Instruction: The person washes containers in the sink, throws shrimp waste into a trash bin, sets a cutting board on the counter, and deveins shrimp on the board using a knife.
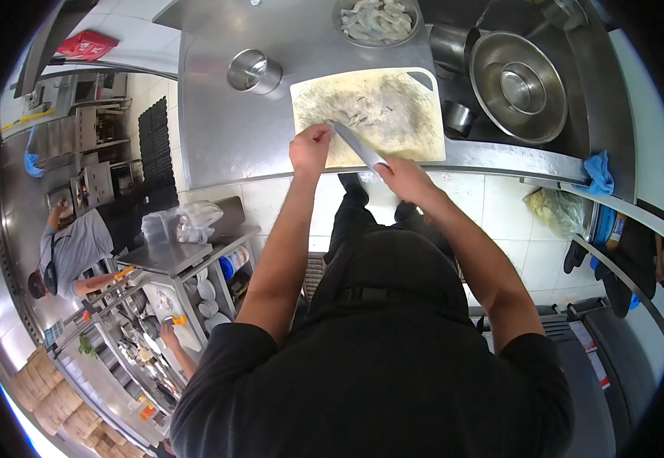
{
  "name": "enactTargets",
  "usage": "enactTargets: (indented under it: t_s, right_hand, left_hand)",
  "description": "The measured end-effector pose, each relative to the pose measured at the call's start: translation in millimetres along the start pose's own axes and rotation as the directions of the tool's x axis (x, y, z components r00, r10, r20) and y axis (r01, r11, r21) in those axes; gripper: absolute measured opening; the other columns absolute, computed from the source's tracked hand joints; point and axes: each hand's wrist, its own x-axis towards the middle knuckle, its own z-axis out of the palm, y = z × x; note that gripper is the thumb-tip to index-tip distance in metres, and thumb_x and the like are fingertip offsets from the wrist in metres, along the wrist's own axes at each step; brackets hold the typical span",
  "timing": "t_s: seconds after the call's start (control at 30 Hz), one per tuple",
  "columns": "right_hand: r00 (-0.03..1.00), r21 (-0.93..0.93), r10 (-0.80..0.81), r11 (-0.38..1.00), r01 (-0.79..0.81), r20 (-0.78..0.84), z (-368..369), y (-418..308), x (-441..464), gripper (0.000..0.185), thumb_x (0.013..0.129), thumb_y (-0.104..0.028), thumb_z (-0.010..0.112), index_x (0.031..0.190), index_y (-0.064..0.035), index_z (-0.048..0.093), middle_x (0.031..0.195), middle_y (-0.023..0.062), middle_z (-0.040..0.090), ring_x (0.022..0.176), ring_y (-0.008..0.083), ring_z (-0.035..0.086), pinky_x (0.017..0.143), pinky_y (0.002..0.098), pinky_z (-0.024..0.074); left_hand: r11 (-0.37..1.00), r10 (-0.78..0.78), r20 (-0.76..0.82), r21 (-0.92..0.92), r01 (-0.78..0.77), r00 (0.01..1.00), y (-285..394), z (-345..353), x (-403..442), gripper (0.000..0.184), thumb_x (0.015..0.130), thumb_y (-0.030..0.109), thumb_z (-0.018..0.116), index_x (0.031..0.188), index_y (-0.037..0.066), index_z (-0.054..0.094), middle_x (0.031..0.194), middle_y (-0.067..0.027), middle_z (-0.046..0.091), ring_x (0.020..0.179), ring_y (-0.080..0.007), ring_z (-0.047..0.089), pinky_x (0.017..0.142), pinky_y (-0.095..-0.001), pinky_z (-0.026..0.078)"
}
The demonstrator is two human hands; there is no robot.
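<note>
My right hand (408,182) grips a kitchen knife (358,145) by its handle, the blade pointing up and left over the cutting board. My left hand (313,148) is closed at the board's lower left, fingertips pressed together beside the knife tip. Whatever those fingers hold is too small to make out. Beneath both lies a worn, pale cutting board (404,114) with dark stains and small dark scraps on it. A metal bowl (337,30) of pale raw pieces, which look like peeled shrimp, stands beyond the board.
A metal cup (255,72) stands on the steel counter (217,122), left of the board. To the right, a sink area holds a large metal basin (553,99) and smaller pots. A blue cloth (598,174) hangs at the counter edge. Another person (80,248) works at the left.
</note>
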Motion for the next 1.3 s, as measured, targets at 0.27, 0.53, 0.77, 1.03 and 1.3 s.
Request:
enactTargets:
  t_s: [0.27, 0.53, 0.77, 1.03, 1.3]
  right_hand:
    - [0.992, -0.012, -0.051, 0.999, 0.05, -0.113, 11.6, -6.9, 3.2, 0.041, 0.104, -0.04, 0.055, 0.107, -0.0018, 0.069, 0.097, 0.0239, 0.073, 0.093, 0.045, 0.07, 0.083, 0.0555, 0.053]
    - [0.992, -0.103, -0.006, 0.995, -0.007, -0.123, 21.5, -6.7, -26.3, 0.043, 0.105, -0.041, 0.054, 0.104, -0.0009, 0.068, 0.096, 0.0253, 0.073, 0.093, 0.0458, 0.07, 0.083, 0.0567, 0.0538]
    - [0.998, -0.124, 0.003, 0.992, -0.011, -0.06, 27.2, 2.6, -38.7, 0.043, 0.105, -0.043, 0.052, 0.104, -0.0024, 0.067, 0.095, 0.0242, 0.073, 0.092, 0.0447, 0.07, 0.083, 0.0564, 0.054]
    - [0.998, -0.132, 0.013, 0.991, -0.021, -0.064, 15.7, 2.8, -63.9, 0.04, 0.106, -0.042, 0.052, 0.102, -0.0043, 0.066, 0.09, 0.0222, 0.072, 0.089, 0.0437, 0.07, 0.079, 0.056, 0.0541]
    - [0.979, -0.254, -0.017, 0.966, -0.036, -0.204, 7.2, 7.9, -64.1, 0.034, 0.105, -0.037, 0.054, 0.102, -0.005, 0.064, 0.082, 0.0185, 0.072, 0.081, 0.0407, 0.071, 0.074, 0.0549, 0.0544]
  left_hand:
    - [0.999, -0.019, -0.02, 0.03, 0.02, 1.0, 1.0, -1.9, -2.5, 0.019, 0.087, 0.019, 0.081, 0.104, 0.009, 0.08, 0.091, -0.0087, 0.08, 0.082, -0.0184, 0.076, 0.078, -0.0316, 0.059]
    - [0.996, -0.085, -0.047, -0.024, 0.084, 0.995, -1.2, 1.3, -4.1, 0.018, 0.086, 0.019, 0.081, 0.1, 0.009, 0.08, 0.091, -0.0068, 0.08, 0.082, -0.0176, 0.076, 0.078, -0.0316, 0.059]
    - [0.989, -0.122, -0.048, 0.083, 0.126, 0.991, 9.1, -2.6, -3.9, 0.017, 0.086, 0.021, 0.08, 0.096, 0.008, 0.078, 0.089, -0.0068, 0.079, 0.082, -0.0198, 0.075, 0.079, -0.0337, 0.058]
    - [0.992, -0.081, 0.036, 0.099, 0.077, 0.996, 10.8, -8.6, -2.2, 0.025, 0.088, 0.017, 0.076, 0.112, 0.01, 0.073, 0.09, -0.0092, 0.076, 0.082, -0.023, 0.074, 0.079, -0.0369, 0.058]
    - [0.969, 0.188, 0.184, 0.126, -0.213, 0.965, -2.6, -14.6, 16.7, 0.028, 0.087, 0.009, 0.074, 0.115, 0.007, 0.069, 0.104, -0.0134, 0.07, 0.089, -0.0271, 0.071, 0.081, -0.0386, 0.058]
